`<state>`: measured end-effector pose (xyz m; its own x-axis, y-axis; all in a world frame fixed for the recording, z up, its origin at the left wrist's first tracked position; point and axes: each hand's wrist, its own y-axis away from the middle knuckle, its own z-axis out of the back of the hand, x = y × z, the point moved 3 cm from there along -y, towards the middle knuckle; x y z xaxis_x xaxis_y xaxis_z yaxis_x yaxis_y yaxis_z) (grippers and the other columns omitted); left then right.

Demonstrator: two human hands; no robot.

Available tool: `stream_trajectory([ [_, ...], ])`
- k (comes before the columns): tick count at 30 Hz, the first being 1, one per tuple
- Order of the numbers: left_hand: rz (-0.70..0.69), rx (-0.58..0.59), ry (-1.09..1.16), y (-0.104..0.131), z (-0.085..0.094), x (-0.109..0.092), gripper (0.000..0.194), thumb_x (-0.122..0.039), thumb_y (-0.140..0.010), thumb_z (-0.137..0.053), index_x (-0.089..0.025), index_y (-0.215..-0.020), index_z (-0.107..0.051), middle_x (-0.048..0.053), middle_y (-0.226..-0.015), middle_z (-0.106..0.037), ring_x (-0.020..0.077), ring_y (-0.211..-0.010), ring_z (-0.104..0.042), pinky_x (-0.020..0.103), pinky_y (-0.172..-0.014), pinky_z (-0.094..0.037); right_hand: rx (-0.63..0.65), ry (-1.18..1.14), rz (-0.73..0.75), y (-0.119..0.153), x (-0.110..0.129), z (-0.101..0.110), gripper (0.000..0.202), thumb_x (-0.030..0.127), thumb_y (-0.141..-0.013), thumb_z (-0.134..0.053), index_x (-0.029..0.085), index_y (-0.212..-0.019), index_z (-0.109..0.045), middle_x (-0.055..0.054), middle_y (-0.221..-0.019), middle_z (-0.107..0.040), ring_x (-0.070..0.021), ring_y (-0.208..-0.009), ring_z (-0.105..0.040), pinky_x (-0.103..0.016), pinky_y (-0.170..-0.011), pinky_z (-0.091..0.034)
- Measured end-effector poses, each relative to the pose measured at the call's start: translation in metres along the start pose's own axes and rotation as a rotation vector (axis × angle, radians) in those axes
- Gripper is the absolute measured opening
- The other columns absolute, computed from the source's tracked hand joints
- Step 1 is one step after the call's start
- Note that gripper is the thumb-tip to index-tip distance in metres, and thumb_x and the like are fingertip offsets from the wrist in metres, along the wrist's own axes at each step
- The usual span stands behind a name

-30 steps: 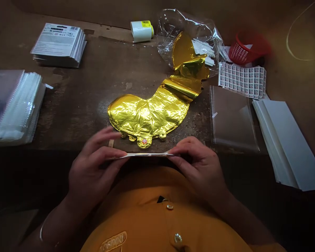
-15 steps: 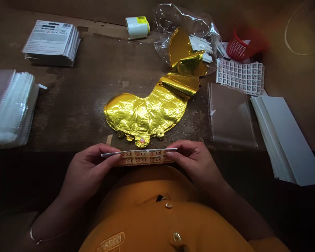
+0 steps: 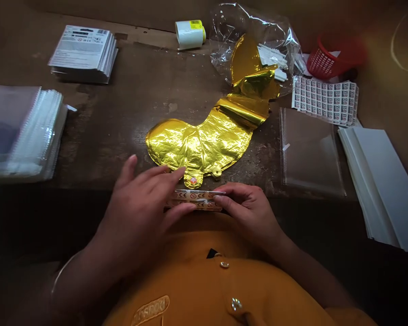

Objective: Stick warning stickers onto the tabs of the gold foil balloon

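Note:
A folded sheet of CE-mark stickers [image 3: 200, 196] is pinched at its right end between thumb and fingers of my right hand [image 3: 248, 206]. My left hand [image 3: 139, 199] is spread over the sheet's left end, its fingers apart and its thumb by the sheet's lower face; whether the thumb touches is unclear. Just beyond, a gold foil balloon [image 3: 200, 140] lies flat on the table, its upper part folded over. A small round sticker [image 3: 193, 180] is on the balloon's bottom tab. My left fingers hide part of the balloon's lower edge.
Stacked clear bags [image 3: 37, 136] and packaged cards [image 3: 83, 52] lie left. At the back are a white roll [image 3: 189, 35] and a clear bag of white sticks [image 3: 272, 59]. On the right are a red basket [image 3: 326, 59], sticker sheets [image 3: 326, 99], a clear sleeve [image 3: 309, 154] and white strips [image 3: 384, 176].
My left hand has let go of the sticker sheet's left end and moved right over it, fingers spreading. My right hand keeps its pinch. The view has shifted slightly left.

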<state>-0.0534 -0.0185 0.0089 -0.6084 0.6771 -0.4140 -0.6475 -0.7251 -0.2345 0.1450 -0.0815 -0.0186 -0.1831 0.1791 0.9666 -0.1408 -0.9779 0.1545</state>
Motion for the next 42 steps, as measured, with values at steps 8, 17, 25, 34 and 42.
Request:
stream_trajectory([
  [8,0.176,0.440,0.336,-0.029,-0.007,0.013,0.021,-0.043,-0.083,-0.060,-0.024,-0.083,-0.072,-0.001,-0.076,-0.069,0.0173,-0.073,-0.062,0.026,-0.061,-0.042,0.020,0.052,0.028,0.001,-0.001,-0.004,0.008,0.024,-0.082,-0.067,0.019,-0.082,-0.073,-0.001,-0.078,-0.073,-0.0156,-0.073,-0.067,-0.026,-0.068,-0.052],
  [17,0.370,0.591,0.657,-0.022,-0.024,0.020,0.024,-0.043,-0.083,-0.060,-0.022,-0.085,-0.072,-0.002,-0.074,-0.069,0.0138,-0.069,-0.060,0.022,-0.060,-0.042,-0.008,0.459,0.299,-0.007,0.014,0.007,0.026,0.026,-0.084,-0.067,0.018,-0.108,-0.066,-0.006,-0.102,-0.069,-0.0204,-0.095,-0.062,-0.036,-0.085,-0.050],
  [25,0.442,0.653,0.810,-0.020,-0.031,0.021,0.022,-0.039,-0.081,-0.062,-0.021,-0.089,-0.073,-0.001,-0.082,-0.072,0.0154,-0.076,-0.061,0.023,-0.064,-0.045,0.134,0.750,0.561,-0.017,0.038,0.006,0.009,0.018,-0.084,-0.066,0.018,-0.091,-0.071,-0.005,-0.085,-0.065,-0.0200,-0.087,-0.055,-0.035,-0.075,-0.050],
  [34,0.487,0.671,0.920,-0.020,-0.034,0.023,0.023,-0.039,-0.081,-0.063,-0.019,-0.086,-0.072,0.000,-0.079,-0.071,0.0137,-0.070,-0.059,0.022,-0.060,-0.044,0.021,0.757,0.729,-0.016,0.034,-0.002,0.004,0.013,-0.080,-0.069,0.016,-0.080,-0.069,-0.005,-0.079,-0.067,-0.0175,-0.076,-0.055,-0.033,-0.067,-0.048],
  [42,0.590,0.696,1.081,-0.018,-0.037,0.026,0.028,-0.044,-0.079,-0.067,-0.017,-0.084,-0.070,0.000,-0.075,-0.067,0.0101,-0.064,-0.054,0.018,-0.054,-0.040,-0.044,0.818,1.010,-0.008,0.024,-0.002,0.016,0.011,-0.080,-0.068,0.016,-0.094,-0.066,-0.005,-0.081,-0.068,-0.0159,-0.070,-0.058,-0.033,-0.065,-0.048],
])
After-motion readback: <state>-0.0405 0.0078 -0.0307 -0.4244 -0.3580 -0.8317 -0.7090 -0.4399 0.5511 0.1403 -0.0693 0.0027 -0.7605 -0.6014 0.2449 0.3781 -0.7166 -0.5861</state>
